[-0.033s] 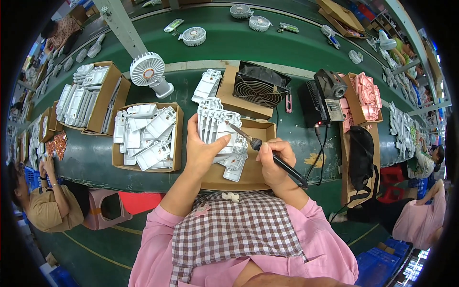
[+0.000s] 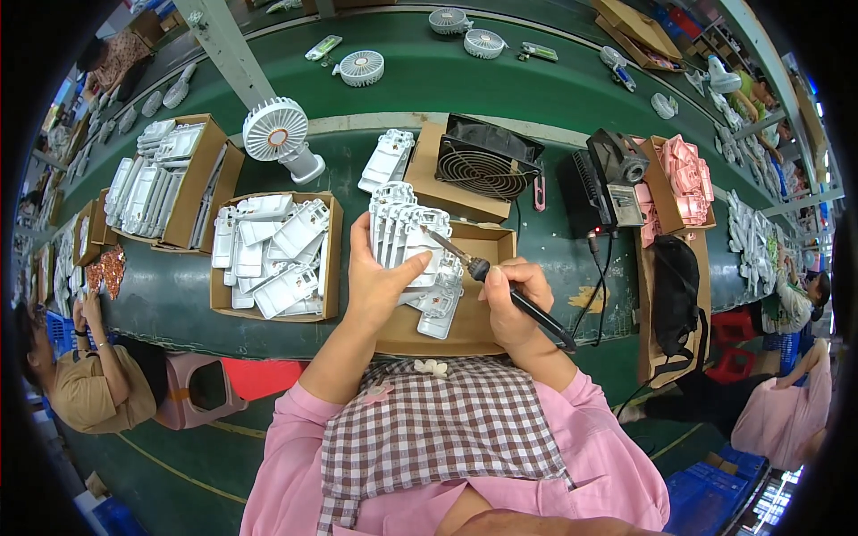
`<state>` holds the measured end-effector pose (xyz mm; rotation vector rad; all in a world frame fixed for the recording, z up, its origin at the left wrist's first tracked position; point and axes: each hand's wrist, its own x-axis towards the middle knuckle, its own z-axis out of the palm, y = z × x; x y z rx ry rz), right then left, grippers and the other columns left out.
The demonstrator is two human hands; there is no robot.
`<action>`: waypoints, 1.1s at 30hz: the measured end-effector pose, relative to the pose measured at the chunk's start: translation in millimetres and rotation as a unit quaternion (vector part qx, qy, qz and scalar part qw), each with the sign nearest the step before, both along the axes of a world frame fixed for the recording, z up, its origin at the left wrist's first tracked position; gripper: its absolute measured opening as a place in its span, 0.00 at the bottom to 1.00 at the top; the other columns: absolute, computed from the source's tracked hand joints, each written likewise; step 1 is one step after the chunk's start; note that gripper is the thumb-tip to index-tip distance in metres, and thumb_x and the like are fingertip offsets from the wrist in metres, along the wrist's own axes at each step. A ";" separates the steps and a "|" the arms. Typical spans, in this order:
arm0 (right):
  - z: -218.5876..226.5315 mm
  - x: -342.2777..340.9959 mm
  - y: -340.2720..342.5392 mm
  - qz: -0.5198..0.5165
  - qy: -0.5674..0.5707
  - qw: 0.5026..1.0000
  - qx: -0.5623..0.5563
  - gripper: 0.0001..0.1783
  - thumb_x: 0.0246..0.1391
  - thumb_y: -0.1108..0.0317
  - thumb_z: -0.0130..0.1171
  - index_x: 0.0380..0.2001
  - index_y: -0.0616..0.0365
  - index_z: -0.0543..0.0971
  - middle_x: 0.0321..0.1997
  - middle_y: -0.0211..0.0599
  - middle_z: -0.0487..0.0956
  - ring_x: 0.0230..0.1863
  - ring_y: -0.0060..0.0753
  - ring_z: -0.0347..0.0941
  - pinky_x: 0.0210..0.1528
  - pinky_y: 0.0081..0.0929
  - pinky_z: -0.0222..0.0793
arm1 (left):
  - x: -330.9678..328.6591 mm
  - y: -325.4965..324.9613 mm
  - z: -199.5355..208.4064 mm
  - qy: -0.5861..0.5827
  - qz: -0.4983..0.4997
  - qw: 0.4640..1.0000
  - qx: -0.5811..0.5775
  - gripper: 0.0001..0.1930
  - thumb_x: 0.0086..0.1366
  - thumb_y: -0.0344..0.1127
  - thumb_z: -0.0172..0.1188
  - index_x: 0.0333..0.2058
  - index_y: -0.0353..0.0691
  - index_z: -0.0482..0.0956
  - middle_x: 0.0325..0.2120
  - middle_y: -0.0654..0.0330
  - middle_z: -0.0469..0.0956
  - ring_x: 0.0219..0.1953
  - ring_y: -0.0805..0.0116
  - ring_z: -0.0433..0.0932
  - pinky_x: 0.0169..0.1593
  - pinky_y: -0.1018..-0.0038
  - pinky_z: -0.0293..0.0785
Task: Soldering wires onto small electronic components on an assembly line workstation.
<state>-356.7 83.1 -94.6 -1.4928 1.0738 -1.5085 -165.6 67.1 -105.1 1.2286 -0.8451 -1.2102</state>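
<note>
My left hand (image 2: 380, 281) is wrapped round a stack of white plastic casings (image 2: 393, 234), its thumb lying across the front one. In my right hand (image 2: 518, 304) is a soldering iron (image 2: 536, 317), gripped like a pen. The iron's metal tip meets the upper part of the front casing, near a small metal contact. Beneath the stack, more white casings (image 2: 438, 313) lie in a shallow cardboard box (image 2: 487, 335). Left of my left hand stands a cardboard box (image 2: 332, 268) filled with loose white casings (image 2: 268, 255).
Behind my hands sits a black square fan (image 2: 487, 156) on cardboard. A black soldering station (image 2: 608, 183) with a cable stands to the right, beside pink casings (image 2: 686, 183). A white handheld fan (image 2: 281, 138) stands far left. Fan parts lie on the green conveyor (image 2: 420, 76). Co-workers sit both sides.
My hands, the iron and the casings keep their places. Only the co-worker in pink at the far right has shifted slightly.
</note>
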 end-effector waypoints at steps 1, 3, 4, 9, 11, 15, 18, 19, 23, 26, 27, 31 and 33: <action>0.0 -0.6 0.3 0.001 0.008 1.000 0.006 0.07 0.56 0.74 0.62 0.32 0.61 0.72 0.25 0.38 0.77 0.23 0.21 0.73 0.25 0.19 0.68 | -0.1 0.2 0.3 0.012 -0.003 1.000 -0.001 0.44 0.48 0.27 0.73 0.60 0.32 0.54 0.50 0.52 0.70 0.51 0.67 0.73 0.55 0.71 0.71; -0.4 -2.7 0.6 0.004 -0.029 0.999 -0.022 0.07 0.57 0.74 0.60 0.33 0.61 0.71 0.26 0.39 0.77 0.24 0.22 0.73 0.26 0.20 0.69 | -0.4 0.3 0.6 0.027 -0.014 0.999 -0.014 0.45 0.48 0.28 0.74 0.60 0.32 0.53 0.50 0.52 0.70 0.52 0.66 0.73 0.55 0.71 0.70; -0.9 -3.6 0.8 0.004 -0.044 0.998 -0.036 0.07 0.57 0.74 0.60 0.34 0.61 0.71 0.26 0.39 0.76 0.24 0.23 0.73 0.26 0.20 0.70 | -0.4 0.2 0.7 0.030 -0.021 0.999 -0.025 0.46 0.48 0.28 0.75 0.60 0.32 0.53 0.51 0.52 0.70 0.52 0.66 0.73 0.56 0.71 0.70; -4.3 -4.1 3.4 0.035 -0.109 0.991 -0.072 0.07 0.58 0.74 0.59 0.35 0.61 0.70 0.30 0.41 0.76 0.25 0.24 0.74 0.28 0.22 0.72 | 0.4 0.1 2.7 0.066 -0.022 0.996 -0.052 0.43 0.52 0.30 0.73 0.60 0.34 0.52 0.48 0.53 0.71 0.46 0.67 0.76 0.46 0.73 0.76; -4.5 -4.1 4.5 0.040 -0.099 0.992 -0.071 0.07 0.58 0.74 0.59 0.36 0.61 0.70 0.30 0.41 0.76 0.26 0.24 0.74 0.29 0.22 0.72 | 1.1 1.6 4.6 0.120 -0.036 0.992 -0.006 0.39 0.56 0.30 0.69 0.60 0.35 0.53 0.46 0.53 0.72 0.41 0.69 0.78 0.37 0.74 0.80; -3.5 -4.6 3.6 0.035 -0.040 0.997 -0.052 0.07 0.57 0.74 0.60 0.35 0.61 0.71 0.28 0.38 0.76 0.25 0.23 0.72 0.28 0.20 0.69 | -1.7 1.0 7.6 0.131 -0.002 0.991 -0.001 0.32 0.62 0.29 0.62 0.60 0.37 0.53 0.42 0.54 0.74 0.33 0.71 0.79 0.26 0.74 0.80; -3.1 -1.9 2.1 0.021 -0.029 0.999 -0.025 0.07 0.56 0.75 0.61 0.33 0.61 0.72 0.26 0.36 0.77 0.24 0.21 0.71 0.26 0.19 0.67 | -0.7 0.7 10.5 0.132 -0.019 0.991 0.007 0.31 0.63 0.29 0.59 0.60 0.38 0.53 0.42 0.54 0.74 0.32 0.70 0.79 0.25 0.73 0.81; -3.1 -0.8 1.4 0.015 -0.028 0.999 -0.016 0.07 0.55 0.75 0.62 0.33 0.61 0.72 0.26 0.35 0.77 0.24 0.20 0.70 0.26 0.18 0.66 | 0.1 1.2 11.5 0.133 -0.026 0.991 0.015 0.31 0.62 0.29 0.59 0.60 0.38 0.53 0.41 0.54 0.74 0.31 0.70 0.79 0.25 0.73 0.81; -2.5 0.3 -1.5 0.025 -0.009 1.000 -0.017 0.07 0.55 0.76 0.62 0.31 0.62 0.72 0.26 0.36 0.77 0.24 0.19 0.69 0.26 0.18 0.65 | -1.1 2.7 12.1 0.123 -0.021 0.992 0.020 0.27 0.62 0.31 0.58 0.57 0.41 0.58 0.37 0.57 0.75 0.25 0.70 0.78 0.21 0.73 0.79; -2.8 0.4 -2.3 0.025 -0.005 0.999 -0.020 0.07 0.55 0.76 0.62 0.32 0.62 0.72 0.26 0.36 0.77 0.24 0.20 0.70 0.26 0.19 0.65 | 2.3 2.6 10.4 0.134 -0.035 0.989 0.041 0.33 0.61 0.30 0.60 0.61 0.37 0.54 0.41 0.55 0.75 0.30 0.70 0.79 0.25 0.73 0.80; -3.1 0.0 -2.3 0.026 -0.006 0.999 -0.024 0.07 0.55 0.76 0.62 0.32 0.62 0.72 0.26 0.36 0.77 0.24 0.20 0.70 0.26 0.19 0.66 | 3.0 2.5 9.5 0.131 -0.037 0.990 0.040 0.33 0.61 0.30 0.60 0.62 0.37 0.54 0.42 0.55 0.75 0.30 0.71 0.79 0.25 0.73 0.80; -4.3 0.4 0.0 0.025 -0.055 0.998 -0.028 0.07 0.56 0.76 0.61 0.33 0.62 0.72 0.26 0.37 0.77 0.24 0.22 0.72 0.27 0.20 0.68 | 4.4 2.8 8.3 0.120 -0.045 0.991 0.042 0.34 0.61 0.30 0.60 0.62 0.37 0.53 0.43 0.55 0.75 0.33 0.70 0.79 0.29 0.73 0.81; -4.0 -1.9 0.6 0.027 -0.063 0.996 -0.053 0.07 0.56 0.76 0.60 0.34 0.62 0.71 0.27 0.39 0.76 0.25 0.24 0.73 0.28 0.21 0.70 | 4.6 4.7 11.7 0.130 -0.035 0.990 0.031 0.35 0.60 0.29 0.62 0.62 0.37 0.53 0.43 0.56 0.75 0.37 0.70 0.79 0.34 0.71 0.81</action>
